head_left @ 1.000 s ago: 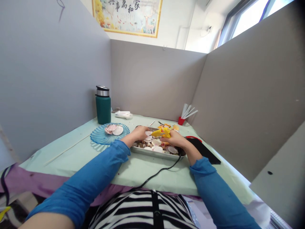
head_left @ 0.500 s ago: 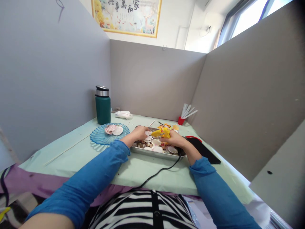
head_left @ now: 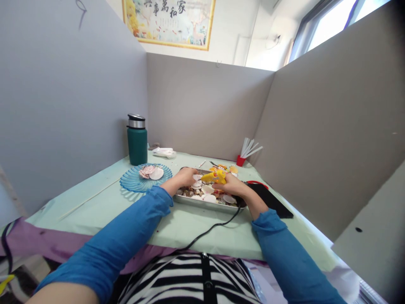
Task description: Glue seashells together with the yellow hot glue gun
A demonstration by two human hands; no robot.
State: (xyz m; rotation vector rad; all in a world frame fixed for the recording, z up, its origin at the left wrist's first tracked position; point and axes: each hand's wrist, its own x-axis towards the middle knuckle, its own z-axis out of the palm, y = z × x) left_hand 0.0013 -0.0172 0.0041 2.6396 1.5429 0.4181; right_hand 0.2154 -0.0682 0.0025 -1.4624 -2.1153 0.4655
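- Glue gun (head_left: 215, 176), yellow, one: raised over the metal tray (head_left: 209, 205), nozzle pointing toward the left hand (head_left: 186, 176).
- Right hand (head_left: 232, 185): fingers closed around the glue gun's handle.
- Left hand: over the tray's left part, fingers bent and close together beside a pale shell (head_left: 197, 177); whether they grip it, cannot tell.
- Shells (head_left: 209, 197), assorted, white and brownish: spread inside the tray, beneath both hands.
- Cable (head_left: 215, 226), black: runs from below the right hand, over the tray's near edge, across the pale green table cover (head_left: 202, 236).
- Plate (head_left: 128, 181), blue, ribbed: left of the tray, bearing pink and white shells (head_left: 156, 173).
- Bottle (head_left: 137, 145), dark green, steel-collared: upright behind the plate.
- Orange and yellow pieces (head_left: 233, 169): just behind the tray; detail too small to tell.
- Cup (head_left: 240, 161), red: at the back right, holding white sticks (head_left: 248, 147), fanned.
- Flat panel (head_left: 276, 204), black: lying right of the tray.
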